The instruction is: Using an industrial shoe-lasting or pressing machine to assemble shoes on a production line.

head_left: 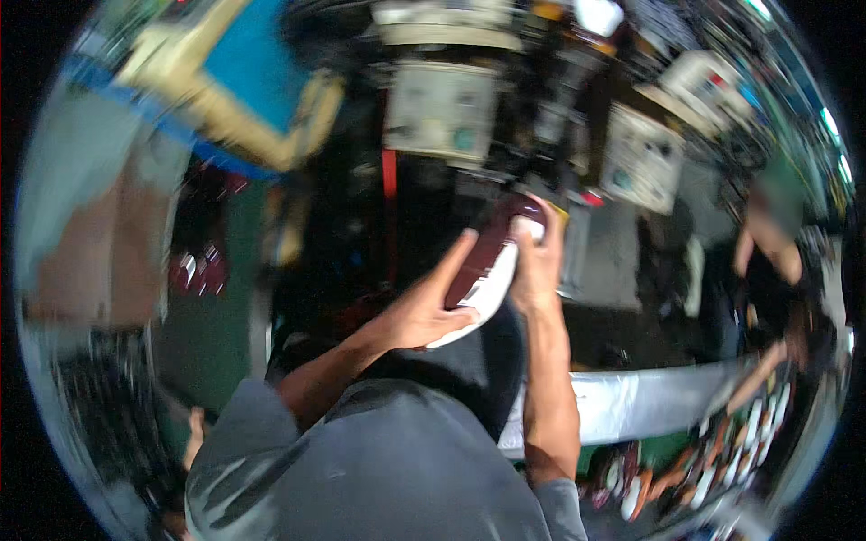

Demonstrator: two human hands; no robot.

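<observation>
A glossy dark red shoe with a long white side is held slantwise in front of my body. My left hand grips its near end, with the thumb over the white part and the fingers along the dark red side. Round the far end is my right hand, its thumb pressed on the white part near the tip. Motion smears the picture, so I cannot tell whether the white part is the sole or something inside the shoe.
Machines with pale control panels stand ahead. A cream and blue frame is at upper left, a brown box at left. At right, a silver-covered strip runs beside several shoes and a co-worker.
</observation>
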